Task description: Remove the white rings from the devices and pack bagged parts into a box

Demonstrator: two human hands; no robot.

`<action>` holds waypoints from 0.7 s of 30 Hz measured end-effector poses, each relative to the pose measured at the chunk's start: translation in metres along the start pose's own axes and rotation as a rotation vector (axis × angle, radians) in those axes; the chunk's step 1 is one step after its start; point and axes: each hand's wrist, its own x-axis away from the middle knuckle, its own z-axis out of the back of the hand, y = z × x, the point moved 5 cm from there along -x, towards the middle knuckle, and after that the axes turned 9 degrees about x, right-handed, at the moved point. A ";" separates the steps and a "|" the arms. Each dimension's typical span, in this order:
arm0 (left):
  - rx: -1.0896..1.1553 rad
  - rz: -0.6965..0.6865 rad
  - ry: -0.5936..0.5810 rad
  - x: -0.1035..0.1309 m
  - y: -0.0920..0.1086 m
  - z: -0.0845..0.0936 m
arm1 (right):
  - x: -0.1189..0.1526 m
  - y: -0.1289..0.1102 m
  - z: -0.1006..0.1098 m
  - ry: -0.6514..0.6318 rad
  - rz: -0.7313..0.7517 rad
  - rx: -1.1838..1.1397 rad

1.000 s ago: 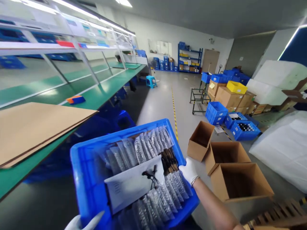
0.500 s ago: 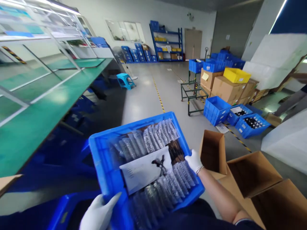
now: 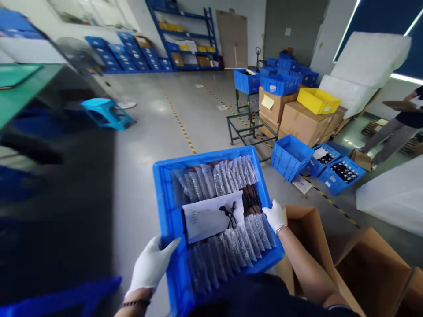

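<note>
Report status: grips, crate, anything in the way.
Left grip, right grip on opposite sides of blue crate. Inside: two rows of wrapped packs, white sheet between. Open cardboard boxes close by right forearm.

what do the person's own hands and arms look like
The left hand and right hand wear plain white gloves. The left has a dark wristband, the right a thin band. A dark sleeve with pale trim shows on the right arm.

No text legible; white sheet (image 3: 206,219) in blue crate (image 3: 163,198) printed too small.
</note>
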 end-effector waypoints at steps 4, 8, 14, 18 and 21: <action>-0.081 -0.132 -0.117 -0.172 0.096 -0.021 | -0.112 -0.041 -0.014 0.121 -0.097 -0.043; -0.182 -0.246 -0.287 -0.302 0.196 -0.087 | -0.212 -0.034 -0.013 0.247 -0.231 -0.056; -0.301 -0.409 -0.447 -0.469 0.360 -0.240 | -0.389 0.019 -0.019 0.316 -0.486 -0.124; -0.421 -0.496 -0.595 -0.576 0.446 -0.378 | -0.512 0.074 -0.034 0.362 -0.606 -0.188; -0.526 -0.537 -0.724 -0.654 0.476 -0.500 | -0.590 0.126 -0.066 0.380 -0.731 -0.215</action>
